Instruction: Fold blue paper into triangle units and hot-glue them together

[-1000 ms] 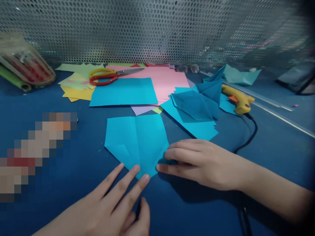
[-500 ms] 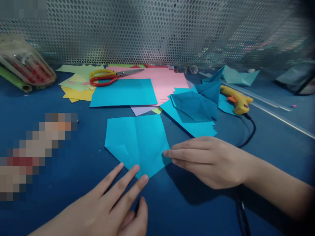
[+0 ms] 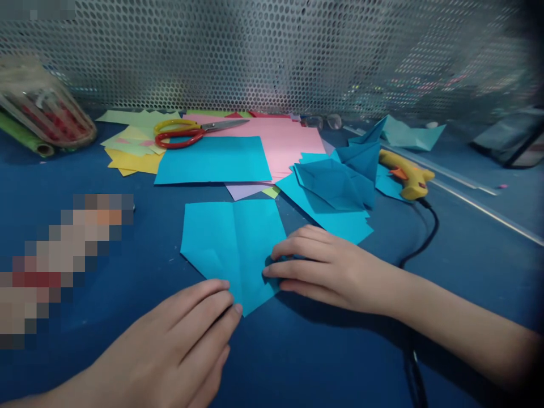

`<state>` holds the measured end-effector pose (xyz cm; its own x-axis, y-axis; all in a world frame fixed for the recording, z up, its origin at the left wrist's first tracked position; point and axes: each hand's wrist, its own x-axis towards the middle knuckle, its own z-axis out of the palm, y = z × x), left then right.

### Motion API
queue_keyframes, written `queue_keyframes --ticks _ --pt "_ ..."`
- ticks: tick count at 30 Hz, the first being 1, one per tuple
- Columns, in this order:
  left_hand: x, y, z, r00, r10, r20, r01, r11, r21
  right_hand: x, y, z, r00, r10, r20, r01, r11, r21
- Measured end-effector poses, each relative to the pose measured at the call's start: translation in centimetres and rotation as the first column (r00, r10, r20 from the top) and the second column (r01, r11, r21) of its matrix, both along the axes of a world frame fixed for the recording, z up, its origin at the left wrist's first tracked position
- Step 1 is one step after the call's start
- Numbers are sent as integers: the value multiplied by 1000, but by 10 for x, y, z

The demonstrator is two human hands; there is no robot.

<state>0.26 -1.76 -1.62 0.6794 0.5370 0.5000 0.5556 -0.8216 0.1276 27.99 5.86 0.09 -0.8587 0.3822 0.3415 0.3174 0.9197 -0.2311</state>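
A sheet of blue paper (image 3: 216,238) lies flat before me, with a crease down its middle and its lower corners slanting in to a point. The fingertips of my left hand (image 3: 178,340) rest at its lower left edge; the fingers are stretched out close together. On the right part of the sheet lie the fingers of my right hand (image 3: 323,269), slightly bent and apart, holding nothing. Behind it sits a blue rectangle of paper (image 3: 212,161). Folded blue paper shapes (image 3: 331,181) rest on more blue sheets to the right.
Scissors (image 3: 182,136) with red and yellow handles lie on the paper stack. Pink paper (image 3: 293,139) is behind. A yellow glue gun (image 3: 412,178) with a black cord lies at right. A clear jar (image 3: 55,113) stands back left. A pixelated patch covers the left side.
My right hand has moved left, further over the blue sheet. The fingers of my left hand have drawn together and shifted slightly left. The sheet's lower tip sits a little lower.
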Motion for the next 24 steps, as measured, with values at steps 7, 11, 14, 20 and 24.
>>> queue_keyframes --ticks 7,11,14,20,24 --pt "-4 -2 -2 1000 4 -26 -6 998 -64 0 -1 0 999 45 11 -46 997 60" --pt "-3 0 1 1000 -21 -12 20 994 -106 -3 -2 0 1000 7 13 -7 999 54" --pt "-1 2 3 999 -40 1 40 997 -64 -6 -3 -1 999 -5 -34 6 999 46" --pt "-7 5 9 968 -249 0 248 963 -103 -8 -8 0 998 -8 -59 -3 985 -175" --pt "-4 3 13 959 -282 36 284 945 -165 -10 -11 2 996 -17 -87 -10 953 -304"
